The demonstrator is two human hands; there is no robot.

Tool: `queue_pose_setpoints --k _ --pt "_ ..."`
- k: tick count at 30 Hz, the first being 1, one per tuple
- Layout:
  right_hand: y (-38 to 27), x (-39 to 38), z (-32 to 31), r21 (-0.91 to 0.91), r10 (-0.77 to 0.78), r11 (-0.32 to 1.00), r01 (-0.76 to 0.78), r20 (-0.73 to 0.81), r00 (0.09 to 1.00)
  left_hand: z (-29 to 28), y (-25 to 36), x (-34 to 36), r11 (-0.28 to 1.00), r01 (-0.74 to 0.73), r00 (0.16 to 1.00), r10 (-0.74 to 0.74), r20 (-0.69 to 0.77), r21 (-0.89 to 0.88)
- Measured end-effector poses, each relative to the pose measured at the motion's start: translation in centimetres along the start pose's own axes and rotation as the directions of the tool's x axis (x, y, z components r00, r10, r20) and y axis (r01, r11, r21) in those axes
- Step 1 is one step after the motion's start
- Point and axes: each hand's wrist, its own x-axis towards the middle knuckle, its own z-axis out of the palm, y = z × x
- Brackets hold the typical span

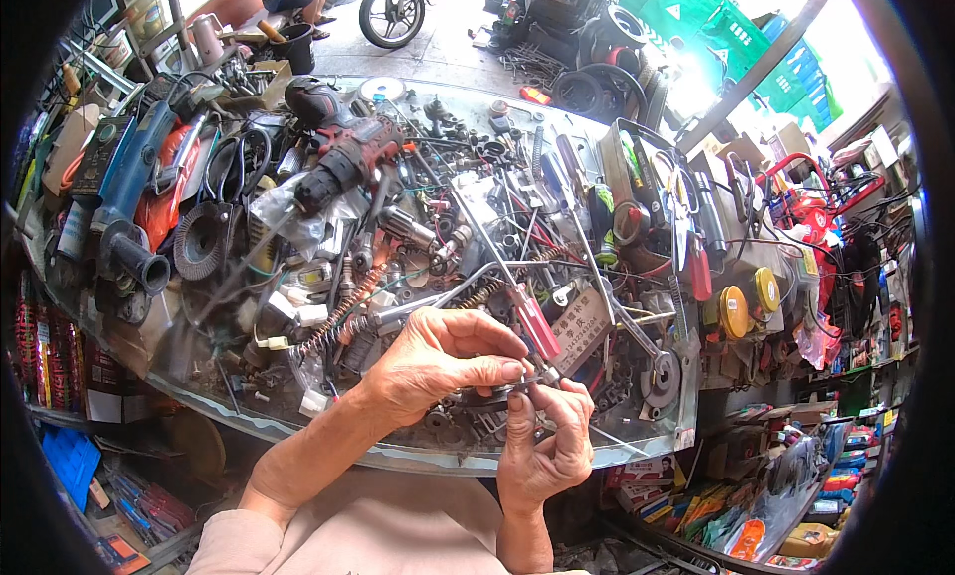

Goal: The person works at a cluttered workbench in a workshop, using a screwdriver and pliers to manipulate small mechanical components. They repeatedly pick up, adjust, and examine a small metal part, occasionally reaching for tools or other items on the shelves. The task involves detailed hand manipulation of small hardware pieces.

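Close to the table's near edge, my left hand [438, 364] and my right hand [547, 438] come together around a small dark metal part [485, 397]. It looks flat and roundish, with a lighter piece near its right end; the fingers cover much of it. My left thumb and fingertips pinch it from above. From below and the right, my right thumb and curled fingers grip it. Just beyond them lie a red-handled screwdriver [535, 323] and a printed metal plate [583, 332]. A long spanner [652, 354] reaches to the right of my hands.
Loose metal parts and springs crowd the glass-topped table [224, 401]. A red-and-black cordless drill [348, 162] and a blue angle grinder [137, 167] lie on the left. A tool-filled metal tin [627, 167] stands at right. Beyond the table are a motorcycle wheel [392, 15] and a seated person.
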Motion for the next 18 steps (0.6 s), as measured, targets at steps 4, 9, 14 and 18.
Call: queue_pose_setpoints --k 4,9,14,18 --pt "0.07 0.04 -0.03 -0.016 -0.013 1.0 0.014 0.006 1.0 0.08 -0.06 -0.07 1.0 0.004 1.0 -0.004 -0.011 -0.013" --pt "-0.08 0.23 0.22 -0.019 0.005 1.0 -0.005 -0.002 1.0 -0.04 -0.01 -0.01 1.0 0.008 1.0 -0.008 -0.012 -0.014" --pt "0.0 0.33 0.16 -0.054 0.01 0.999 -0.008 0.028 1.0 -0.09 0.07 0.01 1.0 0.003 1.0 -0.003 -0.016 0.014" --pt "0.36 0.18 0.24 -0.07 -0.002 0.998 0.004 0.031 1.0 0.08 -0.1 0.08 1.0 -0.024 0.999 0.024 -0.035 -0.006"
